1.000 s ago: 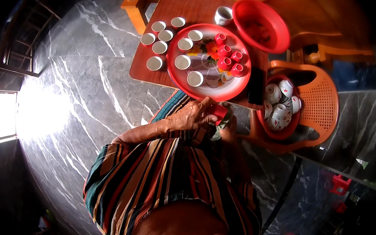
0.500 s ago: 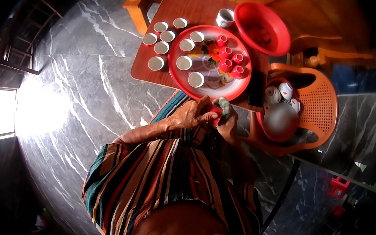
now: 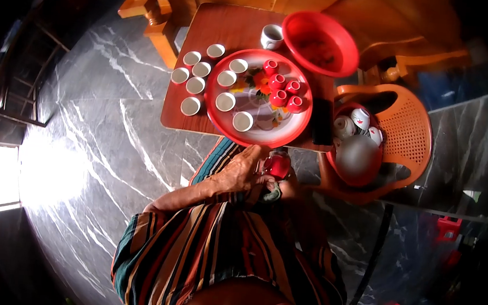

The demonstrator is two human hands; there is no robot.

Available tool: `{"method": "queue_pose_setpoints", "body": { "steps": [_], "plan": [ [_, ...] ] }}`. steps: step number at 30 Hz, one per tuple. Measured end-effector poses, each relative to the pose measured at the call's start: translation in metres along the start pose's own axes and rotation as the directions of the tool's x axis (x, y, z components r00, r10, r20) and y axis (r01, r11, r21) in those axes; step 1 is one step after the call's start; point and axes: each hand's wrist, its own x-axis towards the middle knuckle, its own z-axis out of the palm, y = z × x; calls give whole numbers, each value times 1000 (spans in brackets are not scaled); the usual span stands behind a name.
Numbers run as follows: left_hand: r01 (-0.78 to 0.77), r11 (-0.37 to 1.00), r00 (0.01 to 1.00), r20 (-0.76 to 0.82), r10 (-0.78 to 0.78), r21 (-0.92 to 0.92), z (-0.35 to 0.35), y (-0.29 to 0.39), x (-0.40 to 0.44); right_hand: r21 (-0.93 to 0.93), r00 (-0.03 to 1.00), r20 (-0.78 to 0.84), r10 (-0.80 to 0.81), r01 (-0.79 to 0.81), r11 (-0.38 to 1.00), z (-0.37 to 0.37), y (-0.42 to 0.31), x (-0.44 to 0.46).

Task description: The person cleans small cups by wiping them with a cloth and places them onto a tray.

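Just below the round tray's lower rim, my left hand (image 3: pixel 242 169) is closed on a small red cup (image 3: pixel 278 166). My right hand (image 3: pixel 287 186), partly in shadow, is closed around a greenish-grey cloth (image 3: pixel 272 193) that lies against the cup. The red-rimmed tray (image 3: pixel 223 124) bears several white-lined cups, open side up, on its left part. Several red cups (image 3: pixel 295 104) stand bottom up on its right part. More white-lined cups (image 3: pixel 190 106) are grouped on the table left of the tray.
A white mug (image 3: pixel 272 37) and a red basin (image 3: pixel 349 52) sit at the back of the wooden table (image 3: pixel 231 22). A black object (image 3: pixel 322 121) lies at its right edge. On the orange chair (image 3: pixel 408 137) rests a red bowl (image 3: pixel 372 173) of white cups, partly blurred.
The view has shifted, so the table appears lower and further left. Between my hands the red cup has turned, and the cloth has moved from its upper right to below it.
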Motion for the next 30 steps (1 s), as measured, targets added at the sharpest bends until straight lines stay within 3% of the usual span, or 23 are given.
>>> {"method": "queue_pose_setpoints", "body": {
  "steps": [1,2,5,7,9,11,12,14,16,18,19,20,22,24,25,26,27,28,30],
  "plan": [
    [114,984,994,12,-113,-136,-4,4,0,-142,996,-70,-54,44,989,-1,-2,-1],
    [232,922,972,110,-208,-309,-10,7,2,-293,985,-17,-172,159,943,-2,-6,0],
    [249,902,966,163,-202,-354,-1,-6,4,-588,904,62,-423,375,716,5,-25,0],
    [59,914,998,44,-45,-401,7,-2,6,-692,899,33,-437,337,639,33,-67,-7],
    [130,885,990,110,-90,-446,2,3,8,-709,902,7,-431,309,634,34,-73,-6],
    [344,777,932,290,-216,-528,-1,-1,8,-775,678,337,-653,594,217,19,-61,2],
    [347,777,931,295,-216,-525,0,-1,7,-808,652,352,-671,574,134,21,-65,3],
    [461,599,887,332,-320,-655,2,-1,5,-852,677,346,-650,516,84,30,-74,2],
    [127,788,990,26,-139,-602,19,-16,7,-864,759,376,-532,495,96,24,-66,5],
    [244,931,968,125,-218,-271,3,-17,3,-853,723,387,-573,516,76,20,-51,9],
    [214,952,976,80,-201,-218,-2,-9,3,-832,751,261,-606,493,252,20,-38,12],
    [185,970,983,35,-182,-160,-6,-1,3,-779,778,131,-615,465,421,21,-25,14],
    [77,997,997,-17,-77,14,-9,-1,3,-680,881,58,-469,379,628,23,-18,14],
    [79,991,993,83,-87,104,-19,9,4,-466,929,-177,-324,211,859,24,-8,14],
    [82,991,993,80,-91,104,-20,8,4,-465,931,-173,-321,210,860,25,-7,14],
    [-2,995,996,89,-7,102,-20,8,5,-46,989,-102,-111,106,993,24,-7,13],
    [-89,991,992,97,79,98,-20,7,5,356,994,-26,106,-90,930,24,-7,13],
    [-87,992,992,94,78,97,-20,3,7,523,974,100,202,-225,822,21,-6,14],
    [-439,854,898,108,427,280,-17,-3,10,621,938,244,245,-345,703,18,-7,10]
  ]
}}
